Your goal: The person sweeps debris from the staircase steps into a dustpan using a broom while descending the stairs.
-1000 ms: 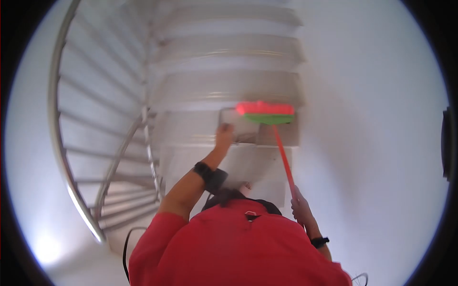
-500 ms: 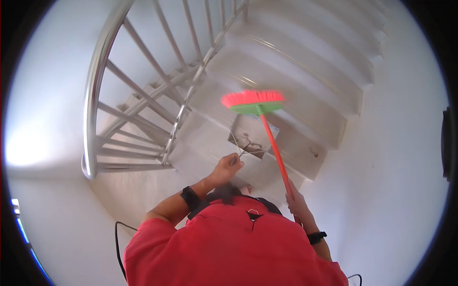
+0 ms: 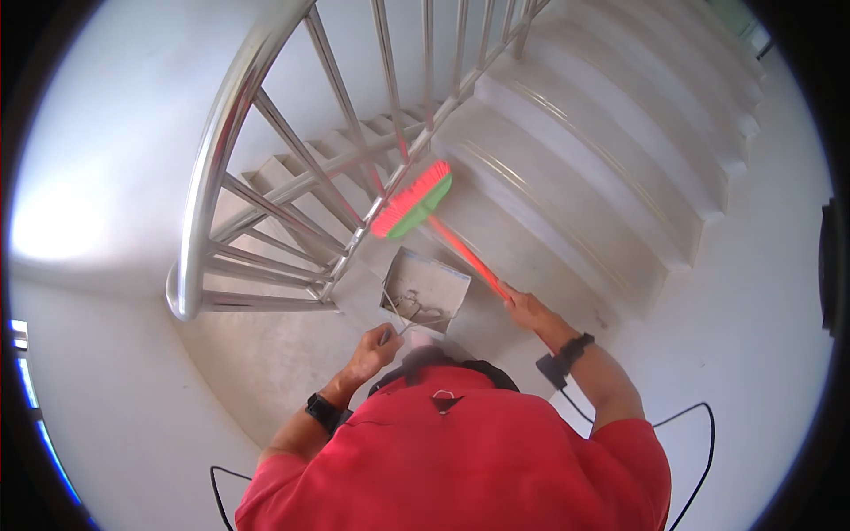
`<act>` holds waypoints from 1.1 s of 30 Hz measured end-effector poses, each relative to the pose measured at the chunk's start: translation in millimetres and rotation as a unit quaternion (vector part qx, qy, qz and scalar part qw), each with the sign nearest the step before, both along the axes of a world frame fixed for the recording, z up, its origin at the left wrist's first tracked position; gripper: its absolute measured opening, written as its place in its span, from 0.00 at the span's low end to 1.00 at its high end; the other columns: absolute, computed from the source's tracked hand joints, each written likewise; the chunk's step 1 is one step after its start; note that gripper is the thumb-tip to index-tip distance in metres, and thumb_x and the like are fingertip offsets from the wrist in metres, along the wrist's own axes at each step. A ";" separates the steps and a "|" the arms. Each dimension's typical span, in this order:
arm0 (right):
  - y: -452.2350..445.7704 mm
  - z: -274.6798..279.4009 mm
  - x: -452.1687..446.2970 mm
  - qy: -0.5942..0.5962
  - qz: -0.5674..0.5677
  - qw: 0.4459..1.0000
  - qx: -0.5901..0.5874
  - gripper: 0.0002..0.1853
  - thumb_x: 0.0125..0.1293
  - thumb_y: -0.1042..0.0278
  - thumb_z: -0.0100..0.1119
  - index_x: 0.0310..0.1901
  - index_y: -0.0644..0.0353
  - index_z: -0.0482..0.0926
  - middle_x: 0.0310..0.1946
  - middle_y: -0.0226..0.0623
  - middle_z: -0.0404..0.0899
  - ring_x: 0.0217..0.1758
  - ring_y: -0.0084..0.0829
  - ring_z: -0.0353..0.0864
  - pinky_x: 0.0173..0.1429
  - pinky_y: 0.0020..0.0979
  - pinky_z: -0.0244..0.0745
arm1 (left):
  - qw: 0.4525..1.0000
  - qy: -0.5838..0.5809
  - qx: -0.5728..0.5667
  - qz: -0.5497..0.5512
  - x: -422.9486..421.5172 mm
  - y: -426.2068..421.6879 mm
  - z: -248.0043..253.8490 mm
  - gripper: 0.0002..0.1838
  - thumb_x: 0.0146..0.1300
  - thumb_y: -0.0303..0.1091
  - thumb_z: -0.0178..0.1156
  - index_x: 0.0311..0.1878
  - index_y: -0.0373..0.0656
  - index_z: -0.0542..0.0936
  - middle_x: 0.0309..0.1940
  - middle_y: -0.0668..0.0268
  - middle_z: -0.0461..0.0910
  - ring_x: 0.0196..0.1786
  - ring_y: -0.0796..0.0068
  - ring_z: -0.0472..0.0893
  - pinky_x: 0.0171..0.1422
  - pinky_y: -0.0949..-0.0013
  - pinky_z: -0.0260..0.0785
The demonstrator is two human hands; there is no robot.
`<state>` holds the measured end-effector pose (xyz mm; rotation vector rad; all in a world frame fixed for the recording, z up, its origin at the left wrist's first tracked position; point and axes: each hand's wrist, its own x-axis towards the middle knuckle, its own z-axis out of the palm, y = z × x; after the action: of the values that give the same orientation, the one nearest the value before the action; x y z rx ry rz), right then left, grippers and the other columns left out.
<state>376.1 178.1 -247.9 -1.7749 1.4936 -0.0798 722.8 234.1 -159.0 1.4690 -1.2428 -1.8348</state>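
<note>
My right hand (image 3: 533, 317) is wrapped round the orange-red stick of a broom (image 3: 414, 205). The broom's green head and pink-red bristles are raised toward the railing, beyond the box-like dustpan. In my left hand (image 3: 375, 352) is the dark grip of the dustpan (image 3: 453, 285), with thin wire-like arms running from the grip to the pan's sides. Grey clumps of debris (image 3: 414, 306) lie inside the pan, which is low in front of my body. Whether the pan touches the step, I cannot tell.
A shiny metal railing (image 3: 217, 168) curves along the left, with upright bars. Pale stair steps (image 3: 567, 159) rise to the upper right, edged by gold-coloured strips. A white wall (image 3: 753, 354) stands on the right. Black cables (image 3: 711, 442) hang beside my arms.
The broom head has swung left toward the railing and tilted. My right hand has moved forward and up with the stick. The dustpan and left hand appear further left as the view shifted.
</note>
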 end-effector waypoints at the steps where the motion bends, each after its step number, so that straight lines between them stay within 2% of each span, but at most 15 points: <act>1: -17.0 6.4 5.4 0.004 0.001 1.000 0.012 0.26 0.61 0.65 0.40 0.62 0.48 0.52 0.48 0.55 0.68 0.48 0.51 0.71 0.53 0.39 0.66 | 1.000 0.006 0.007 0.015 6.5 -0.2 -1.1 0.12 0.57 0.36 0.53 0.22 0.42 0.66 0.14 0.75 0.62 0.18 0.86 0.60 0.20 0.78 0.52; 4: -67.2 8.3 13.5 0.060 0.004 0.997 0.050 0.25 0.62 0.64 0.39 0.62 0.46 0.53 0.47 0.54 0.70 0.49 0.50 0.71 0.54 0.39 0.65 | 0.999 0.001 0.020 0.045 19.1 -3.1 -7.0 0.12 0.57 0.35 0.53 0.21 0.43 0.66 0.14 0.75 0.61 0.18 0.87 0.60 0.20 0.79 0.51; 8: -123.2 -19.4 9.8 0.067 0.003 0.997 0.044 0.24 0.64 0.64 0.37 0.62 0.42 0.53 0.49 0.51 0.69 0.53 0.47 0.68 0.55 0.39 0.64 | 0.996 -0.008 0.037 0.078 31.5 -5.4 -23.1 0.12 0.56 0.35 0.53 0.22 0.42 0.66 0.14 0.75 0.61 0.18 0.86 0.60 0.20 0.79 0.51; 10: -134.5 -2.1 19.4 0.077 -0.019 0.995 0.056 0.23 0.64 0.63 0.36 0.62 0.41 0.54 0.51 0.49 0.68 0.55 0.45 0.66 0.56 0.38 0.64 | 0.995 -0.016 0.039 0.087 29.5 -9.1 -24.8 0.12 0.56 0.35 0.53 0.22 0.42 0.66 0.14 0.74 0.61 0.17 0.86 0.60 0.20 0.78 0.51; 13: -135.7 -49.8 17.2 -0.030 -0.092 0.994 0.053 0.23 0.63 0.58 0.38 0.61 0.39 0.57 0.39 0.47 0.75 0.30 0.35 0.75 0.34 0.35 0.71 | 0.995 -0.038 0.036 0.079 33.3 -22.0 -33.3 0.12 0.56 0.35 0.53 0.22 0.41 0.67 0.13 0.74 0.62 0.17 0.85 0.61 0.19 0.78 0.52; 16: -94.8 -57.2 -19.4 -0.066 -0.119 0.986 0.093 0.23 0.64 0.60 0.38 0.62 0.42 0.55 0.46 0.44 0.73 0.46 0.36 0.73 0.48 0.35 0.69 | 0.994 -0.065 0.034 0.076 11.8 -26.6 -33.4 0.12 0.56 0.35 0.54 0.22 0.41 0.67 0.13 0.73 0.63 0.17 0.85 0.62 0.19 0.78 0.53; 18: -45.4 -49.3 -25.1 -0.038 -0.180 0.970 0.158 0.24 0.64 0.60 0.40 0.62 0.43 0.55 0.28 0.39 0.74 0.26 0.29 0.73 0.31 0.32 0.71 | 0.996 -0.039 0.047 0.063 31.8 -39.3 -47.9 0.12 0.56 0.36 0.54 0.22 0.41 0.67 0.13 0.73 0.64 0.17 0.85 0.62 0.20 0.77 0.54; 20: 14.1 -35.9 -38.6 -0.065 -0.246 0.946 0.200 0.24 0.64 0.60 0.41 0.62 0.41 0.54 0.16 0.30 0.64 0.13 0.22 0.61 0.17 0.27 0.64 | 0.997 -0.035 0.039 0.050 37.9 -46.0 -59.6 0.12 0.55 0.36 0.55 0.21 0.41 0.67 0.12 0.72 0.64 0.17 0.84 0.62 0.20 0.76 0.55; 22: 68.5 -7.5 -51.7 -0.070 -0.311 0.905 0.280 0.23 0.64 0.58 0.40 0.62 0.37 0.55 0.14 0.29 0.63 0.13 0.22 0.62 0.17 0.26 0.63 | 0.998 -0.051 0.010 0.033 36.4 -52.6 -68.6 0.13 0.55 0.36 0.55 0.21 0.40 0.67 0.12 0.72 0.64 0.17 0.84 0.62 0.20 0.75 0.55; 24: 115.5 27.3 -58.8 -0.032 -0.359 0.877 0.318 0.25 0.63 0.58 0.41 0.62 0.37 0.54 0.16 0.29 0.64 0.14 0.20 0.63 0.17 0.25 0.64 | 0.998 -0.059 0.001 0.029 35.5 -58.9 -77.4 0.13 0.55 0.36 0.56 0.20 0.40 0.67 0.12 0.72 0.63 0.17 0.84 0.62 0.20 0.74 0.56; 26: 151.7 53.6 -62.8 0.036 -0.343 0.901 0.263 0.24 0.64 0.61 0.39 0.62 0.38 0.54 0.14 0.29 0.63 0.11 0.20 0.61 0.14 0.24 0.62 | 0.997 -0.066 -0.008 0.030 34.5 -64.5 -86.2 0.13 0.54 0.36 0.56 0.20 0.40 0.67 0.12 0.72 0.63 0.17 0.84 0.62 0.20 0.74 0.56; 28: 183.5 59.6 -71.0 0.060 -0.297 0.934 0.191 0.24 0.64 0.64 0.39 0.63 0.42 0.53 0.16 0.30 0.65 0.13 0.21 0.64 0.17 0.26 0.66 | 0.996 -0.077 -0.015 0.032 34.2 -67.6 -91.7 0.13 0.54 0.36 0.56 0.20 0.40 0.67 0.12 0.72 0.63 0.17 0.84 0.62 0.20 0.74 0.55; 30: 194.3 61.2 -71.2 0.067 -0.264 0.949 0.157 0.25 0.64 0.64 0.39 0.63 0.41 0.52 0.19 0.38 0.69 0.20 0.32 0.69 0.25 0.32 0.69 | 0.997 -0.062 -0.004 0.036 32.2 -69.7 -92.7 0.14 0.53 0.35 0.57 0.20 0.40 0.67 0.12 0.72 0.62 0.17 0.84 0.62 0.20 0.74 0.55; 32: 177.4 69.6 -59.0 0.060 -0.247 0.954 0.158 0.25 0.63 0.61 0.39 0.63 0.37 0.51 0.26 0.51 0.76 0.32 0.52 0.76 0.37 0.43 0.71 | 0.998 -0.063 -0.001 0.028 29.6 -69.4 -97.8 0.14 0.53 0.35 0.57 0.19 0.40 0.66 0.12 0.72 0.62 0.17 0.84 0.62 0.20 0.74 0.55; 33: 168.4 57.8 -56.6 0.060 -0.211 0.968 0.122 0.25 0.63 0.60 0.39 0.63 0.37 0.50 0.25 0.52 0.75 0.32 0.53 0.76 0.37 0.45 0.71 | 0.998 -0.063 -0.002 0.022 28.7 -69.2 -100.1 0.14 0.53 0.35 0.57 0.19 0.40 0.66 0.12 0.72 0.62 0.17 0.84 0.62 0.20 0.74 0.55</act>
<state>319.5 346.5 -190.1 -1.2655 1.8644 -0.0007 751.4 164.9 -259.1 1.6182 -1.2611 -1.7320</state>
